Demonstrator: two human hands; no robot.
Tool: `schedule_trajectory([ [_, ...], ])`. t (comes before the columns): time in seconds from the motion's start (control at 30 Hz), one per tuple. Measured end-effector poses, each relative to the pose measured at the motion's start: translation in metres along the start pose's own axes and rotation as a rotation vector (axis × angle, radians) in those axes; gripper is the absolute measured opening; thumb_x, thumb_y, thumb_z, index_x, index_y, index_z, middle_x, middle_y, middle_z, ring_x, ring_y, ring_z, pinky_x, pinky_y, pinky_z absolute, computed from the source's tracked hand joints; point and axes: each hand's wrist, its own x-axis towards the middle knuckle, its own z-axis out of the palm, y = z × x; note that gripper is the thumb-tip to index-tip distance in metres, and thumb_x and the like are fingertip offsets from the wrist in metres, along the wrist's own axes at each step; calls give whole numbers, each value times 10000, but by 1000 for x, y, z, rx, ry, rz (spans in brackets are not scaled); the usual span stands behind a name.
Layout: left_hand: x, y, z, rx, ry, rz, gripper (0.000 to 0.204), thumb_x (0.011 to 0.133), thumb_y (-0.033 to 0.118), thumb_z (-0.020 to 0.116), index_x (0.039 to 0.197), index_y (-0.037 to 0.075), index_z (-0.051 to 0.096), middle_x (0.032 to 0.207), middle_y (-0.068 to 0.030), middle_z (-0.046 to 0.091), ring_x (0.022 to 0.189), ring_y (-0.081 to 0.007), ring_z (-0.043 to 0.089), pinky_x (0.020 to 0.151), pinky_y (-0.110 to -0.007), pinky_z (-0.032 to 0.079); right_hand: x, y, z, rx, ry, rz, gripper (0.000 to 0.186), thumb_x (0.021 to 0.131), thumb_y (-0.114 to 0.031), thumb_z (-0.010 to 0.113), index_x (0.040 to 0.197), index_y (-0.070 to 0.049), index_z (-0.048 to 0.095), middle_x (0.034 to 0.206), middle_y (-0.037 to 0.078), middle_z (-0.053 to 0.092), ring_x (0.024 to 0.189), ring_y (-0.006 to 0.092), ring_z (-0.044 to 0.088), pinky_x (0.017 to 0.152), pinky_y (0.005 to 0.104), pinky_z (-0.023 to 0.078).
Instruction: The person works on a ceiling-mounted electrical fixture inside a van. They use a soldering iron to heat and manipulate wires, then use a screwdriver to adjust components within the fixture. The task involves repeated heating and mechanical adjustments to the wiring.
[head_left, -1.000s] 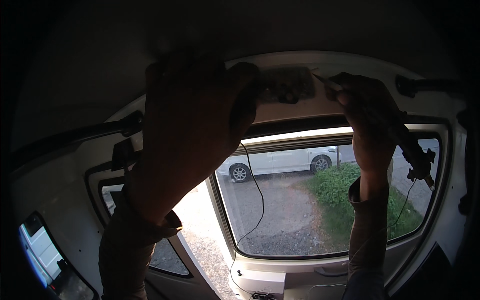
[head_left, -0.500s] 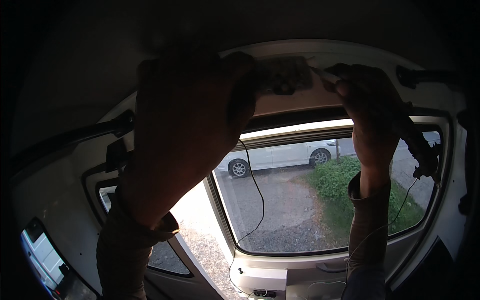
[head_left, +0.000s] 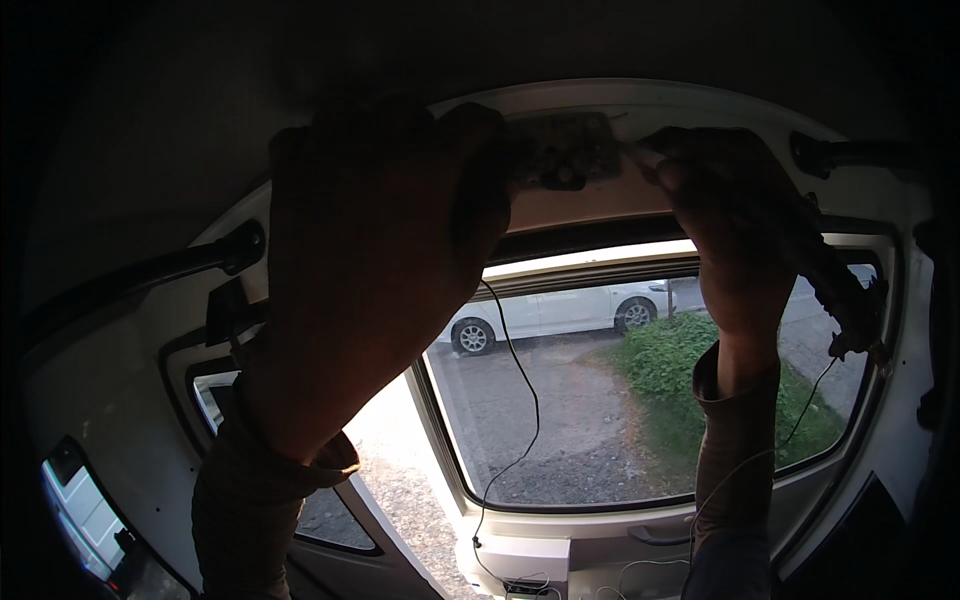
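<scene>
Overhead, a small rectangular board [head_left: 565, 150] with uneven, bumpy parts on its face shows dimly in shadow. My left hand [head_left: 400, 190] is raised at its left side, closed on its edge; most of the fingers are lost in the dark. My right hand [head_left: 725, 180] is closed round a slim corded tool [head_left: 845, 305], whose ragged, dark-wrapped rear end sticks out below the hand. The tool's pale front part points at the board's right edge; whether it touches cannot be told. A thin dark wire [head_left: 525, 390] hangs down from behind my left wrist.
Below the board is a vehicle window [head_left: 560, 420], with a white car [head_left: 545, 315] and a green bush [head_left: 675, 370] outside. Black grab handles are at left [head_left: 200, 262] and right [head_left: 850, 153]. Beneath the window sits a pale box [head_left: 520, 558] with wires. The tool's cord [head_left: 800, 425] hangs by my right forearm.
My right hand has shifted slightly left, and the tool's rear end has tilted a little with it. The hanging wire bows further right. My left hand stays nearly still at the board.
</scene>
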Motion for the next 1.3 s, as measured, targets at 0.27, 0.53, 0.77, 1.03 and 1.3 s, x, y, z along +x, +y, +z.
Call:
schedule_trajectory([
  [0.27,4,-2,0,-21,-14,7,172,910,223,750,998,75,759,833,-91,752,755,-233,724,770,-377,546,5,-7,-4,-296,-129,-2,130,926,-148,765,1043,-96,793,956,25,773,812,106,716,677,248,548],
  [0.53,7,-1,-3,2,-1,35,146,911,202,728,974,76,764,843,-87,762,747,-228,736,759,-370,558,9,-9,1,-56,-95,91,67,898,-91,745,955,-107,776,947,24,763,826,150,753,791,272,616],
  [0.77,9,-1,-2,-7,4,39,128,911,174,710,972,75,763,827,-82,761,732,-223,737,749,-367,563,11,-7,-5,-254,-134,-67,82,903,-87,739,976,-96,773,973,42,757,823,164,745,752,301,614],
  [1.03,6,-3,3,-29,34,44,131,919,203,713,972,96,769,824,-75,760,684,-204,733,679,-338,566,-36,-49,-3,-96,-228,341,310,959,-99,623,1256,-45,698,896,27,637,758,94,585,684,252,475],
  [1.3,7,-4,-1,-25,10,35,155,915,231,721,963,94,772,821,-77,757,706,-207,738,713,-348,570,-60,-55,35,78,-227,502,239,872,25,656,1104,-29,671,902,22,656,764,84,604,712,259,516],
])
